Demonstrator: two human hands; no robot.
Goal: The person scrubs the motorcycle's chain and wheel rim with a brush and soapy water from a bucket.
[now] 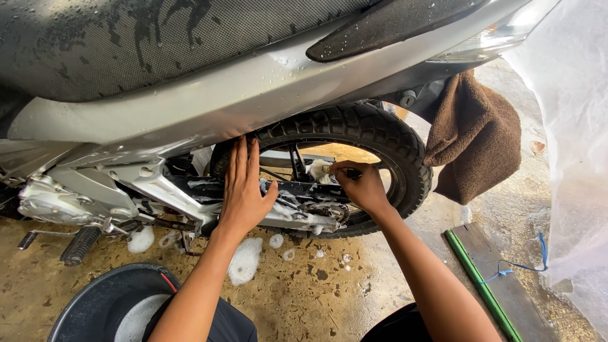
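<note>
Taking the motorcycle's rear wheel (380, 142) as the landmark: far to its left, at the lower edge of the view, sits a black basin (95, 304) with foam in it, and above that a ribbed footpeg (79, 244) sticks out from the silver engine casing (57, 202). Patches of soap foam (244, 259) lie on the wet concrete floor (316, 291) below the wheel. The left hand (244, 190) lies flat with fingers spread and straight against the chain guard (202, 187) just left of the wheel, under the wet silver side panel (209, 95). The right hand (361, 183) reaches in among the spokes, its fingers curled and pinching a small soapy sponge (318, 170) against the wheel's inner parts; the swingarm crosses in front of the hub. Right of the wheel a brown towel (475, 136) hangs from the tail, and below it a green-edged board (491, 278) lies on the floor.
</note>
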